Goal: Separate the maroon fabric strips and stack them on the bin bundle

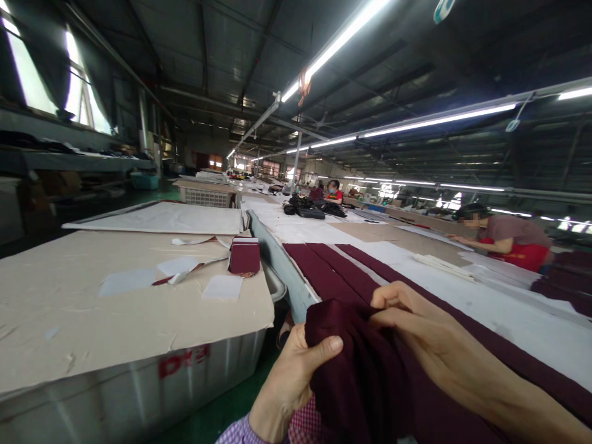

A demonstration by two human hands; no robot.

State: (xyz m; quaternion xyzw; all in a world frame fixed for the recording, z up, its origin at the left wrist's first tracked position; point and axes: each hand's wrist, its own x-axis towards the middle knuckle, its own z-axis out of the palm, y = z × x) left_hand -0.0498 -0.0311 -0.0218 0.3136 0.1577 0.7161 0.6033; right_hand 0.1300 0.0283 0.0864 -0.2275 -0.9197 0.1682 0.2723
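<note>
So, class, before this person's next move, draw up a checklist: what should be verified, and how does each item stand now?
1. Left hand grips cloth: ok, thumb on top.
2. Right hand at cloth: ok, though its fingertips are partly hidden.
3. Cloth smooth: not ok, bunched at the hands.
4. Strips laid lengthwise on table: ok.
5. Co-worker away from cloth: ok.
6. Cloth's underside: cannot tell, hidden.
</note>
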